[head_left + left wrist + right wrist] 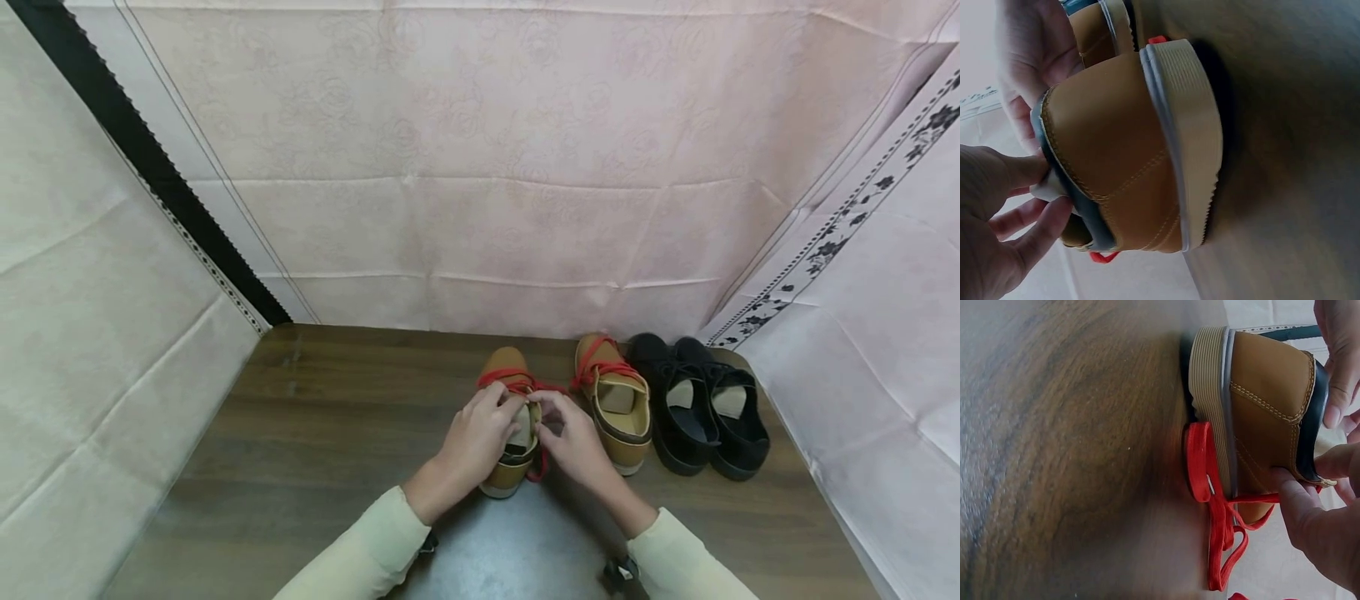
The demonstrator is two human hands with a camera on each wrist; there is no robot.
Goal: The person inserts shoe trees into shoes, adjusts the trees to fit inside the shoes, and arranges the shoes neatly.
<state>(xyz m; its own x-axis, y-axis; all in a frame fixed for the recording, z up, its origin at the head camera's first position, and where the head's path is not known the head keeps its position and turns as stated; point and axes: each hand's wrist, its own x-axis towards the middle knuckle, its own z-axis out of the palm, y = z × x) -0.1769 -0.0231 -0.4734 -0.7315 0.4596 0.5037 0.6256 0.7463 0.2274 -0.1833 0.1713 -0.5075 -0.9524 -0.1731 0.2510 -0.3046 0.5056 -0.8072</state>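
A tan shoe with red laces stands on the table, toe facing away and heel toward me. My left hand is over its opening. In the left wrist view, that hand's thumb and fingers pinch a pale, soft-looking flap at the dark collar. At the shoe's right side, my right hand grips the edge near the laces, one finger outside and another over the rim. Loose red lace loops hang down that side to the table in the right wrist view.
To the right stands the matching tan shoe, its red laces across the front. Beside it is a pair of black shoes. Pale patterned cloth rises behind the brown wooden table and covers both sides.
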